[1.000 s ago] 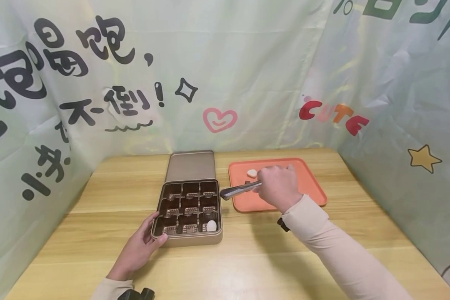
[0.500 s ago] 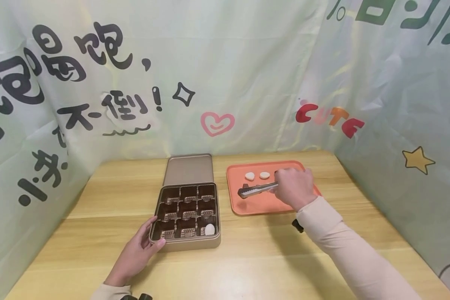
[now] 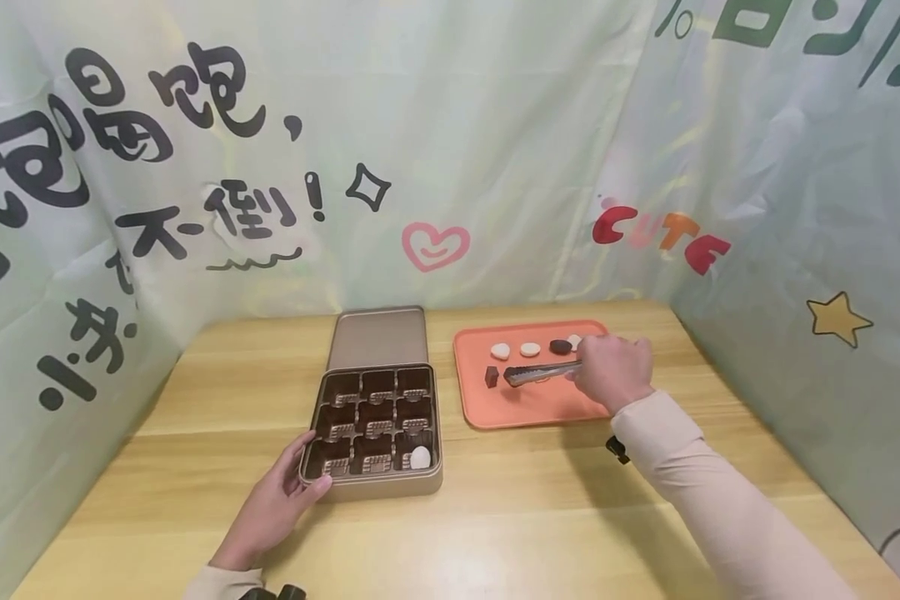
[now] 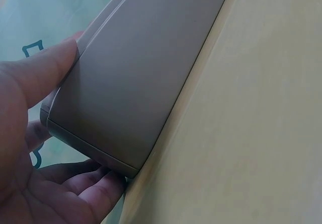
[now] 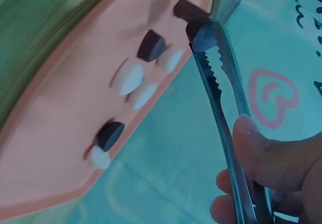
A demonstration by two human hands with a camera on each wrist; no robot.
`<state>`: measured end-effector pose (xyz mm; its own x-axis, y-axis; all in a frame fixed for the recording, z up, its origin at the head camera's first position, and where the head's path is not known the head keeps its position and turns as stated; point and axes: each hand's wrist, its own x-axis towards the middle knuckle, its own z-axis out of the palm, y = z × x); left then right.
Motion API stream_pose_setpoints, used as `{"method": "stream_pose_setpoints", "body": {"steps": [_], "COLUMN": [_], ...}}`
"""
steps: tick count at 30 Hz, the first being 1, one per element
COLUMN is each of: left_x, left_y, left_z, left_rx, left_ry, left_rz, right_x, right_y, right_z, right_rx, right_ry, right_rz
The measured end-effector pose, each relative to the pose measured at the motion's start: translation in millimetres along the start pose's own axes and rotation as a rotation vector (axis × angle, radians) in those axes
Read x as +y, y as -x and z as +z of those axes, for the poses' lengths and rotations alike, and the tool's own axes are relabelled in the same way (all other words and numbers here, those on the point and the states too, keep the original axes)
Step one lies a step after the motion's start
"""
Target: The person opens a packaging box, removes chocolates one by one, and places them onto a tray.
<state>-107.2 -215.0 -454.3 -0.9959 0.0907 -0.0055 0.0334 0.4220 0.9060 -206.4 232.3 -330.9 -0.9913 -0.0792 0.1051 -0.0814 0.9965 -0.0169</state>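
Note:
My left hand (image 3: 270,504) grips the front-left corner of a brown tin box (image 3: 390,486), its thumb at the rim. A dark divided insert (image 3: 376,417) fills the box, and a white chocolate-like piece (image 3: 420,457) lies in its front-right compartment. With my right hand (image 3: 613,371) I hold metal serrated tongs (image 5: 229,128) over an orange tray (image 3: 495,414). Their tips point left, close by a dark brown block (image 3: 492,377); in the right wrist view the tips are nearly together. Several white pieces (image 5: 128,77) and dark pieces (image 5: 151,46) lie on the tray.
The tin's lid (image 3: 378,337) lies flat behind the box. Both tin and tray stand on a wooden table (image 3: 480,525). Printed cloth (image 3: 495,150) hangs around the table's back and sides.
My right hand has carried the tongs rightward from beside the tin to over the tray, uncovering more pieces there. The left hand keeps its hold on the tin.

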Motion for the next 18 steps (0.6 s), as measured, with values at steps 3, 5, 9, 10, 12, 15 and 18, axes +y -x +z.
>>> {"method": "stream_pose_setpoints", "body": {"steps": [3, 5, 9, 10, 12, 15, 18], "left_x": [1.1, 2.0, 3.1, 3.2, 3.0, 2.6, 2.2], "left_y": [-0.7, -0.9, -0.5, -0.4, -0.4, -0.4, -0.4], "left_z": [0.1, 0.4, 0.8, 0.8, 0.9, 0.8, 0.5], "left_rx": [0.002, -0.002, -0.001, -0.002, -0.002, -0.003, -0.002], "left_ry": [0.019, 0.037, 0.051, 0.052, 0.051, 0.051, 0.046], "left_rz": [0.007, 0.013, 0.017, 0.018, 0.019, 0.022, 0.025], "right_x": [6, 10, 18, 20, 23, 29, 34], "right_y": [-2, -3, -4, -5, -5, -6, -7], "right_z": [0.7, 1.3, 4.8, 5.5, 7.2, 9.3, 10.5], "right_rx": [-0.029, -0.043, -0.037, -0.03, -0.011, 0.007, 0.016], "right_ry": [-0.009, -0.02, -0.025, -0.026, -0.025, -0.026, -0.023], "right_rz": [0.016, 0.025, 0.042, 0.046, 0.055, 0.068, 0.072]}}
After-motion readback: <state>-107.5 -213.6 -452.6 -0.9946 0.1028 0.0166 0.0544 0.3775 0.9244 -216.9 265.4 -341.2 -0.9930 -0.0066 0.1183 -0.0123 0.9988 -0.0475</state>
